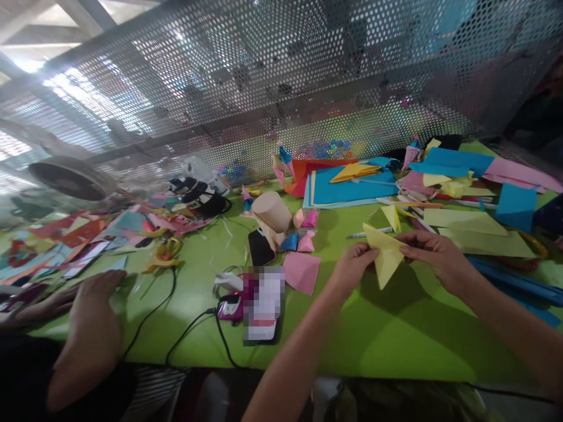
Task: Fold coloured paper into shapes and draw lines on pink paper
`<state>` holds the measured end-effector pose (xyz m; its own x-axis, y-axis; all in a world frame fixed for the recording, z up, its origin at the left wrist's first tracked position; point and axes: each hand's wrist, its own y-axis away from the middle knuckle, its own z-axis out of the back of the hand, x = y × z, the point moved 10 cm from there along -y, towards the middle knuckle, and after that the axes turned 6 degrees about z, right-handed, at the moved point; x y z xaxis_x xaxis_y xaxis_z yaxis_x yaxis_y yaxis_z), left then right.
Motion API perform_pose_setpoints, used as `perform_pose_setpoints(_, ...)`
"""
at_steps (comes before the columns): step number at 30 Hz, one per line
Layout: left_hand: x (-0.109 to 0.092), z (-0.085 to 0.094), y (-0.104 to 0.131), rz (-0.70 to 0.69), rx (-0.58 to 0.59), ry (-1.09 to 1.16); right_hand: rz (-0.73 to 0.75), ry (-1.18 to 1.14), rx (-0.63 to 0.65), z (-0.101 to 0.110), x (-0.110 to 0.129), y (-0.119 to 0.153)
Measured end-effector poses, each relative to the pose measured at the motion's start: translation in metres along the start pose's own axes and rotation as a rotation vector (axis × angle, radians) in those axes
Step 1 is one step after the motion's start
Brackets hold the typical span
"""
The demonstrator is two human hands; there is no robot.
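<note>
Together, hands (pixel 353 264) pinch folded yellow paper (pixel 383 259), forearms (pixel 303 346) angled inward.

Green bench (pixel 343 346); perforated grey metal screen (pixel 264 70) along back; pale overhead beams (pixel 93 14), bright light (pixel 29 63) upper left.

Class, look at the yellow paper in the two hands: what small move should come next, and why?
Probably press the yellow paper flatter along its folds: it looks folded into points, and the left hand and right hand pinch it from opposite sides.
</note>
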<state>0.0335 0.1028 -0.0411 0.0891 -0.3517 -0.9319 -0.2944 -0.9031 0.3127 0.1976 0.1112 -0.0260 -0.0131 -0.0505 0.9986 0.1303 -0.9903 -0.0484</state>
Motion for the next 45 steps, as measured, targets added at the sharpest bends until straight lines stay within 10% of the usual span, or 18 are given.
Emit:
perform_pose_setpoints(33, 0.025, -0.027, 0.000, 0.251, 0.264, 0.263, 0.184, 0.121, -0.039, 0.003, 0.021, 0.007)
perform_pose_setpoints(40, 0.019, -0.029, 0.008, 0.165, 0.288, 0.094, 0.332, 0.283, -0.038, 0.002, 0.035, 0.010)
perform_pose_setpoints(45, 0.009, -0.024, 0.008, 0.061, 0.205, 0.054, 0.173, 0.163, -0.081, 0.007, 0.016, 0.004)
